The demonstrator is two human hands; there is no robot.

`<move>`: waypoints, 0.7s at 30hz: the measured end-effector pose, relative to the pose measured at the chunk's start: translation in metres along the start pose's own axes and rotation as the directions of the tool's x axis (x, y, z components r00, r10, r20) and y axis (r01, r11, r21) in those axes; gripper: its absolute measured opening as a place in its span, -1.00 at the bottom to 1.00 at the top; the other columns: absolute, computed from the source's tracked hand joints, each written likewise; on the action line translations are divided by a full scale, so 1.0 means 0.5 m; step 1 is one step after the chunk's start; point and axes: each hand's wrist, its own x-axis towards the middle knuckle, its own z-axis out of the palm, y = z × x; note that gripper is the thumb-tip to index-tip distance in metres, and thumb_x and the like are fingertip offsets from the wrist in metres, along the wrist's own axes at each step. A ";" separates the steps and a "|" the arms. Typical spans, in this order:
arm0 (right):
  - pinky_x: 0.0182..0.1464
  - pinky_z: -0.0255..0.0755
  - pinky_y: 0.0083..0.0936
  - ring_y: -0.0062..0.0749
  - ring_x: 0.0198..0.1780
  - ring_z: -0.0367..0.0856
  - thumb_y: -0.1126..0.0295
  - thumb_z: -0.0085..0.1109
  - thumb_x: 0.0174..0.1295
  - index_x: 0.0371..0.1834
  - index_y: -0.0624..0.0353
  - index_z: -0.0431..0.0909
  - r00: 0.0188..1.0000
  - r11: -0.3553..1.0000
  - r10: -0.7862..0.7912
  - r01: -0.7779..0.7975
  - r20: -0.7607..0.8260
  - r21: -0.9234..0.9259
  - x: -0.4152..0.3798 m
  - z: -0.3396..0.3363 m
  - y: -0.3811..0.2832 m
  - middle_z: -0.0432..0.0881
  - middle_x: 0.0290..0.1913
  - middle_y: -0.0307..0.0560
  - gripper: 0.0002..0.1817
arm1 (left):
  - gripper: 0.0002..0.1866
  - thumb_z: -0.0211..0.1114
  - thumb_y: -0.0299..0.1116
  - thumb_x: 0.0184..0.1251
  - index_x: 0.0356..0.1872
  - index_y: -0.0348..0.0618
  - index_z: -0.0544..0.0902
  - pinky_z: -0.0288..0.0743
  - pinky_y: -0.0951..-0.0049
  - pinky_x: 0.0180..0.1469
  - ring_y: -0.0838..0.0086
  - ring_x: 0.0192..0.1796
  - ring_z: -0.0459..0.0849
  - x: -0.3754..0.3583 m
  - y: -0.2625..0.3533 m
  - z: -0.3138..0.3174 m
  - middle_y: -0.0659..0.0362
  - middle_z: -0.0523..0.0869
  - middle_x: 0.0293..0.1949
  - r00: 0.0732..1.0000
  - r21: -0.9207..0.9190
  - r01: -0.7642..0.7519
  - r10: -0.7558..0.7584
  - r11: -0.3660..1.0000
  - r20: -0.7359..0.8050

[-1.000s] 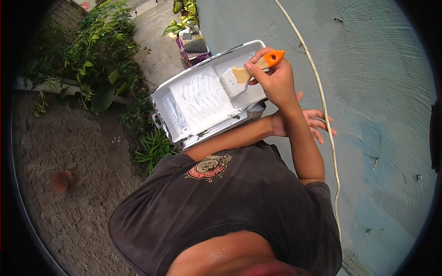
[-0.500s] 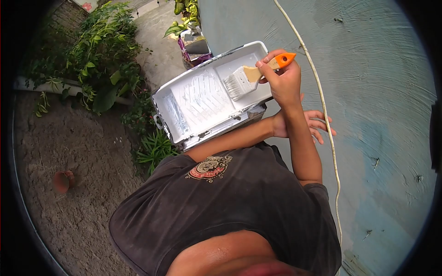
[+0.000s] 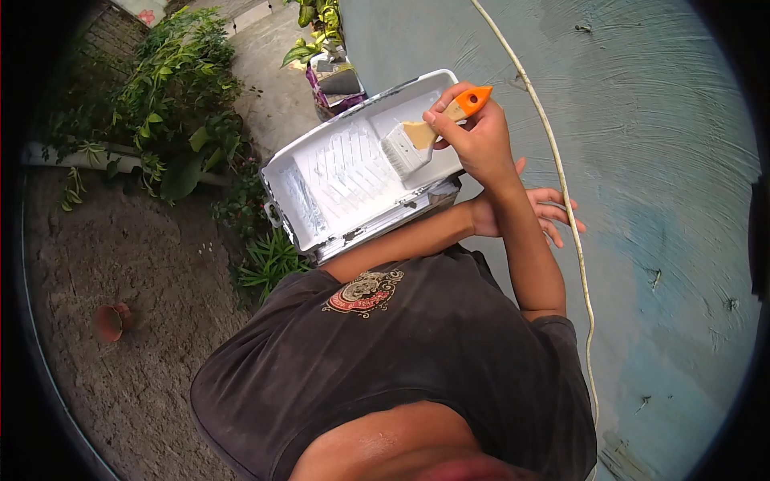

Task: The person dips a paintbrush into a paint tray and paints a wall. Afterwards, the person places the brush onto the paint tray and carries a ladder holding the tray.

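My right hand is closed around the wooden handle of a wide paintbrush with an orange handle end. White paint coats its bristles, which point down into a paint tray and overlap the border between its ribbed slope and the far section. White paint covers the inside of the tray, and dark marks show on its rim. Below my right wrist, my left arm crosses to the right. My left hand has its fingers spread and empty against the wall side, with a pale cord passing in front of the fingers.
The grey-blue rough wall rises on the right, with the cord running along it. A purple bag stands behind the tray. Leafy plants, bare soil and a clay pot lie to the left.
My right hand has moved slightly left with the paintbrush, bringing the bristles toward the tray's ribbed slope. My left hand stays almost where it was, fingers still spread.
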 end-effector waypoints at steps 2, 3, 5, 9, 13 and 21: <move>-0.33 0.68 -0.63 -0.59 -0.22 0.70 0.43 0.41 0.25 -0.15 0.17 0.53 1.000 1.000 0.004 -0.004 -0.005 0.009 0.000 0.001 -0.002 0.62 -0.23 -0.24 -0.77 | 0.15 -0.50 0.65 0.32 0.48 -0.25 0.27 0.47 0.07 0.29 0.00 0.22 0.65 -0.001 0.003 0.007 -0.27 0.35 0.48 1.000 -0.011 -0.001 0.001 1.000 -0.002; -0.34 0.70 -0.60 -0.56 -0.22 0.71 0.44 0.41 0.25 -0.16 0.20 0.53 1.000 1.000 -0.001 0.001 -0.010 0.002 -0.001 0.000 -0.003 0.63 -0.22 -0.20 -0.77 | 0.15 -0.49 0.65 0.31 0.48 -0.26 0.27 0.47 0.07 0.29 0.00 0.22 0.65 -0.001 0.004 0.010 -0.26 0.35 0.48 1.000 -0.017 0.000 0.000 1.000 -0.003; -0.34 0.73 -0.57 -0.53 -0.21 0.72 0.44 0.40 0.24 -0.17 0.23 0.53 1.000 1.000 -0.008 0.008 -0.017 -0.006 -0.003 -0.003 -0.004 0.63 -0.20 -0.16 -0.78 | 0.15 -0.49 0.65 0.31 0.48 -0.26 0.27 0.47 0.07 0.29 0.00 0.23 0.65 0.000 0.003 0.010 -0.26 0.35 0.48 1.000 -0.022 0.003 -0.003 1.000 -0.003; -0.35 0.72 -0.59 -0.53 -0.24 0.73 0.46 0.40 0.24 -0.17 0.22 0.54 0.995 1.000 -0.025 0.024 -0.091 -0.011 -0.003 -0.016 -0.008 0.65 -0.24 -0.17 -0.78 | 0.20 -0.40 0.71 0.23 0.50 -0.25 0.25 0.47 0.07 0.30 0.00 0.25 0.62 0.005 -0.011 -0.007 -0.29 0.31 0.49 0.997 0.077 0.012 -0.006 0.997 -0.073; -0.34 0.73 -0.59 -0.49 -0.25 0.75 0.48 0.40 0.25 -0.16 0.25 0.55 0.978 0.996 -0.067 0.077 -0.195 0.043 -0.012 -0.025 -0.028 0.66 -0.26 -0.13 -0.79 | 0.10 -0.31 0.61 0.31 0.48 -0.25 0.27 0.47 0.12 0.31 0.00 0.23 0.64 -0.003 -0.005 0.005 -0.27 0.35 0.47 0.998 0.166 -0.013 0.024 0.986 -0.063; -0.25 0.81 -0.46 -0.26 -0.08 0.79 0.50 0.33 0.32 -0.06 0.30 0.53 0.943 0.951 -0.003 0.106 -0.333 0.291 -0.047 -0.043 -0.060 0.70 -0.17 0.02 -0.78 | 0.06 -0.24 0.53 0.39 0.47 -0.34 0.25 0.40 0.12 0.34 -0.01 0.23 0.63 -0.008 -0.003 -0.003 -0.33 0.39 0.44 0.995 0.331 -0.039 0.068 0.943 -0.075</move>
